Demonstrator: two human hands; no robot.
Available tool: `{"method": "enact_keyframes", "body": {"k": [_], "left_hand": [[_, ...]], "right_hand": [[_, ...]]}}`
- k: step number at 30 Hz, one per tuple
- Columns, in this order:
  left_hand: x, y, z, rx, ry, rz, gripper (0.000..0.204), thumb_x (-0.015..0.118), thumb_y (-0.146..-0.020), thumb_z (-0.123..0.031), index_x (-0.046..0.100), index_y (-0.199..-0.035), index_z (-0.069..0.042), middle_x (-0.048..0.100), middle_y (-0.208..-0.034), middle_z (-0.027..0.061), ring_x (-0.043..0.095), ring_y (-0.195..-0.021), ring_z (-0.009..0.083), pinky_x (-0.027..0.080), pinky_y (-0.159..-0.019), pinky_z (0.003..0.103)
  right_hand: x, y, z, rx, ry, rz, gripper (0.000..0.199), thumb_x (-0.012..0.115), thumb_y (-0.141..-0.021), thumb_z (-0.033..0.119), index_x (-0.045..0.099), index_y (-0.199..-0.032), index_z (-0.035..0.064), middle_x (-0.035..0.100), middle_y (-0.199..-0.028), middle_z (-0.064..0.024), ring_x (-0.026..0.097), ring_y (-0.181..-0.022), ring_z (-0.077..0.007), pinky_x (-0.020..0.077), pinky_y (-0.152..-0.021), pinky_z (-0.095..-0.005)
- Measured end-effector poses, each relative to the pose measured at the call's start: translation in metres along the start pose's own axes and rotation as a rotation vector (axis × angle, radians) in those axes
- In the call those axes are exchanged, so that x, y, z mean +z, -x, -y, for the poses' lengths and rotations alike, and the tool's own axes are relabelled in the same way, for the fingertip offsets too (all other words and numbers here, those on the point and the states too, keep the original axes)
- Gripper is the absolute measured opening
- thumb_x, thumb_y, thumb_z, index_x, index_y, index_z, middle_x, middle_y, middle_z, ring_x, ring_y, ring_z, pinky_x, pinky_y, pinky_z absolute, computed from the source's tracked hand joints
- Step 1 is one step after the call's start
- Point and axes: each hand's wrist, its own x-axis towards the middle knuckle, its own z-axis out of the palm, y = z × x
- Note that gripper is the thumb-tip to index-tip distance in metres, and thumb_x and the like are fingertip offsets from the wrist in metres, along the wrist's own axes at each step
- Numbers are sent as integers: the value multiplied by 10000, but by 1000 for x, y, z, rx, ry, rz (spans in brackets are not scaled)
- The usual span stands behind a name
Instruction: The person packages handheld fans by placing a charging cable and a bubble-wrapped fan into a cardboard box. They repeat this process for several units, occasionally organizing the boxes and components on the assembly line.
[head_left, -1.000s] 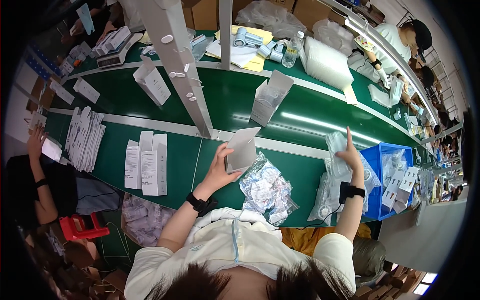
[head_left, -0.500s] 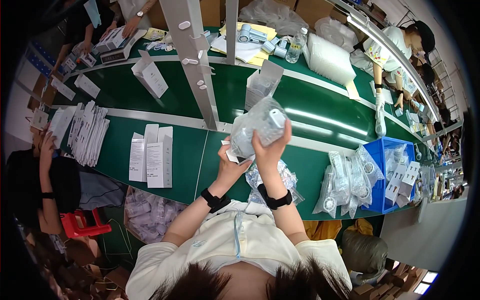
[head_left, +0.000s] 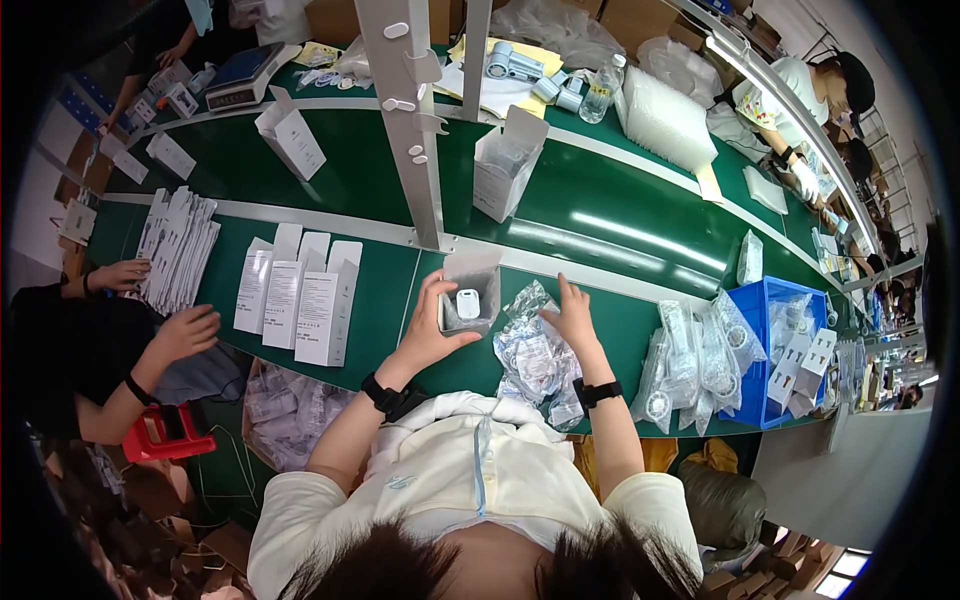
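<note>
- Left hand [head_left: 428, 335] grip clamped on a small open white box [head_left: 470, 292], held just above the green table [head_left: 380, 290]; a small white part [head_left: 467, 303] sits inside the box.
- Right hand [head_left: 572, 318] grip apart, fingers spread, resting on a pile of clear plastic bags [head_left: 535, 360] lying on the table just right of the box.
- Black wristbands on both wrists.
- Table: long, green, with a white strip running lengthwise and a brighter green lane beyond it.
- Row of flat white cartons [head_left: 300, 290] lies left of the box; a fanned stack of flat cartons [head_left: 178, 245] further left.
- Blue bin [head_left: 757, 385] at right, more bagged parts [head_left: 690, 355] leaning against it.
- White upright post [head_left: 410, 120] rises from the strip; an open white carton [head_left: 505, 165] stands just beside it.
- Another person's hands [head_left: 185, 332] work at the left end; more people along the far right.
</note>
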Motion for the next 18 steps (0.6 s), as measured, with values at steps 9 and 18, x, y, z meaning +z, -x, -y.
{"method": "enact_keyframes", "body": {"k": [9, 18], "left_hand": [[-13, -9, -15, -50, -141, -71, 119, 673, -648, -14, 571, -702, 16, 545, -1004, 137, 593, -782, 287, 462, -675, 326], [-18, -24, -12, -178, -49, -135, 118, 665, -626, 17, 570, -694, 32, 561, -695, 103, 544, -606, 226, 404, -547, 281]], "right_hand": [[4, -7, -32, -125, -15, 289, 333, 680, -649, 45, 533, -947, 28, 583, -768, -108, 582, -728, -264, 472, -675, -331], [-73, -11, 116, 11, -1105, -367, 224, 585, -658, -75, 555, -844, 47, 581, -784, -106, 595, -726, -200, 455, -596, -268]]}}
